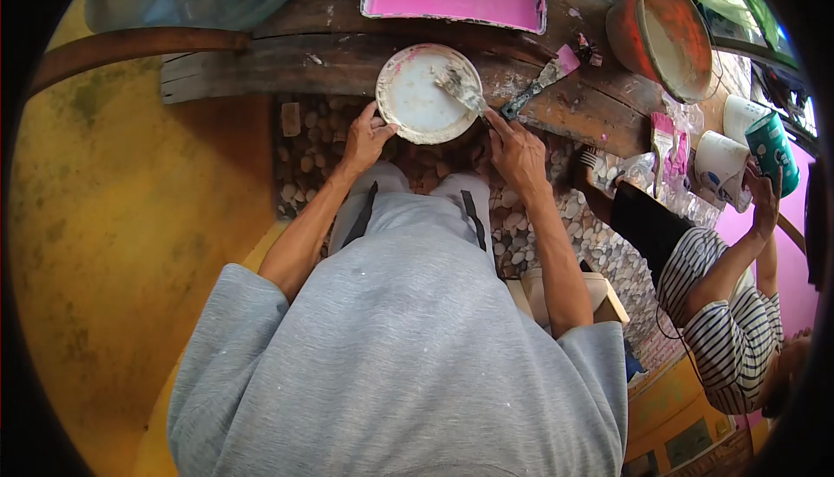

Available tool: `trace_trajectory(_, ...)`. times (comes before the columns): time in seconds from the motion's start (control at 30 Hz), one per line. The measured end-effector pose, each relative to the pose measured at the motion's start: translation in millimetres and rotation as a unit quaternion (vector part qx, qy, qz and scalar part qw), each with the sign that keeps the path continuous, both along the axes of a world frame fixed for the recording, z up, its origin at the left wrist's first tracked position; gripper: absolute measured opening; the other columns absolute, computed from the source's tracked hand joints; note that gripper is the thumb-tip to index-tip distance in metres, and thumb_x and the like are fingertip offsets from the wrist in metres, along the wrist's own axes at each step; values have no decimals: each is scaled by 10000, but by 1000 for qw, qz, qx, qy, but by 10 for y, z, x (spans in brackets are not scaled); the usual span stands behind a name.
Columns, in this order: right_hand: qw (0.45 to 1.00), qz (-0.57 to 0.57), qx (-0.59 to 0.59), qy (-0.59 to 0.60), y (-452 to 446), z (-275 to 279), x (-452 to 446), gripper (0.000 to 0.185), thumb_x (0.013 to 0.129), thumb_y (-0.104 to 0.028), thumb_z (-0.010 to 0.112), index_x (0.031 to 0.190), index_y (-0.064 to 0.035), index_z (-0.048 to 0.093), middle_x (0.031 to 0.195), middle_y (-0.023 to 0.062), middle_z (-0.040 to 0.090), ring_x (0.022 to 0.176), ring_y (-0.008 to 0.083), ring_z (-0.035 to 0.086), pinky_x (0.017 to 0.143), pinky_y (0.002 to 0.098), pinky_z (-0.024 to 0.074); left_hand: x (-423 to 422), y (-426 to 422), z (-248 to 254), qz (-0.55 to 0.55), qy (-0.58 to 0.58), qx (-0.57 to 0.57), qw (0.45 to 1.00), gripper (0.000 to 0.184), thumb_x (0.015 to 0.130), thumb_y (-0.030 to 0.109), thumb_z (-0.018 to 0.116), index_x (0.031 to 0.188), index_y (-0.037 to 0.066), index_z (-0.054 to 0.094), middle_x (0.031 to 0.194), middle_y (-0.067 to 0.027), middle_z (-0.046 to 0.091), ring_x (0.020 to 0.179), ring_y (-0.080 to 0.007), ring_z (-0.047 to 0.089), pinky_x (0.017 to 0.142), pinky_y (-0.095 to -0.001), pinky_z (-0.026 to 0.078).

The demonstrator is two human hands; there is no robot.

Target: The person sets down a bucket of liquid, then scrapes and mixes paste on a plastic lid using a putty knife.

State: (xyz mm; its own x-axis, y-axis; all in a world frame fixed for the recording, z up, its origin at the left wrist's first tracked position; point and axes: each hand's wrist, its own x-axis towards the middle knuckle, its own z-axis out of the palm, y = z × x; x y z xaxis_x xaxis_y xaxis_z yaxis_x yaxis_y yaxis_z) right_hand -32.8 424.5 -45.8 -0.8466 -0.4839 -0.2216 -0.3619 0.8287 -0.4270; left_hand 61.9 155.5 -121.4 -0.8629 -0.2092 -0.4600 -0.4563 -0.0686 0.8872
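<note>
Left hand [368,140]: fingers pinch rim of round white paste-smeared dish [417,103], at dark wooden bench [321,58] edge. Right hand [519,157]: fingers grasp paste-coated putty knife [461,89], blade over dish. Risk: off-centre blade pressure could tip dish, spill paste.

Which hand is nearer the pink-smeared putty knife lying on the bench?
Right. The right hand is just short of the putty knife; the left hand is across the white dish from it.
</note>
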Motion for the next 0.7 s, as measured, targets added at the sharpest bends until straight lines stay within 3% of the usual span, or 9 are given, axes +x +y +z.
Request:
trace_trajectory(0.07,1000,16,-25,5,-161,-43,-118,354,869,-177,556,1221,-186,584,837,132,621,737,320,621,656,416,488,-69,-66,127,-69,-18,-45,996,504,832,23,629,1280,-52,410,928,-139,671,830,-149,644,720,-250,501)
trace_trajectory(0.2,996,32,-69,40,-143,-32,-151,343,872,-181,557,1212,-201,593,840,139,630,747,324,626,667,411,491,-72,-190,118,-56,-15,-23,998,469,834,25,633,1260,-40,450,930,-136,672,829,-153,650,723,-243,503)
trace_trajectory(0.27,999,38,-5,21,-14,109,-165,332,877,-190,553,1205,-216,599,853,135,634,743,333,628,689,411,494,-43,-222,108,24,-19,-45,999,458,835,33,641,1258,-24,474,954,-138,669,849,-148,648,730,-243,509)
trace_trajectory(0.4,999,41,13,-2,-47,64,-255,337,874,-188,557,1207,-226,597,842,124,634,729,328,630,689,416,494,-99,-303,111,-10,-3,-51,999,457,837,34,645,1261,-21,483,975,-134,662,845,-142,645,737,-251,517)
trace_trajectory(0.47,996,47,-71,23,-184,-53,-284,341,871,-183,562,1208,-222,597,818,112,628,709,313,628,664,413,489,-166,-382,182,-35,-7,-72,997,451,850,37,636,1275,-21,498,984,-122,654,846,-126,631,745,-245,509)
trace_trajectory(0.7,989,52,-135,42,-430,-197,-255,350,837,-130,582,1182,-178,611,744,127,622,652,302,626,608,396,483,-328,-715,64,-94,23,-105,990,478,879,78,619,1329,12,471,962,-66,642,823,-71,588,739,-213,476)
